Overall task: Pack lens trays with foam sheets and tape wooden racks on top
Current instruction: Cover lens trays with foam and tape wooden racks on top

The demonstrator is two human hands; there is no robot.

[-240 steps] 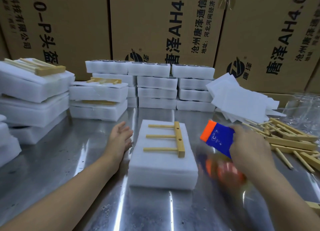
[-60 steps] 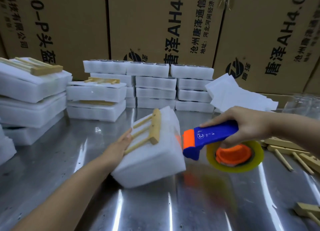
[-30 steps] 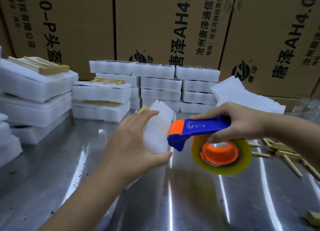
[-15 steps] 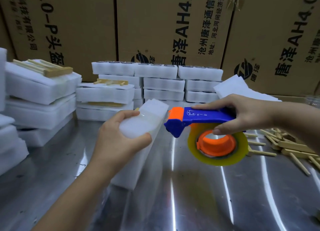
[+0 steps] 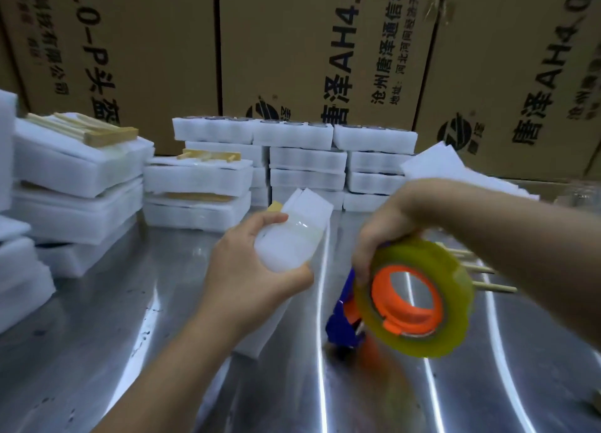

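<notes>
A: Left hand (image 5: 247,271) wraps the upper end of the foam pack (image 5: 294,237), stood on edge on the surface (image 5: 123,318); wooden rack (image 5: 275,207) peeks behind.
B: Right hand (image 5: 383,226) curls round the tape dispenser (image 5: 419,322), nose low beside the pack.
A: Foam likely light, soft, dents easily; taped face slick. Grip broad sides, gently.

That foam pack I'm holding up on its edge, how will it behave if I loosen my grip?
Probably soft-skinned: the foam pack looks rounded where the left hand grips its top. Likely light, since one hand steadies it. Standing on a narrow edge on the shiny steel table, it may tip or slide if released.
</notes>
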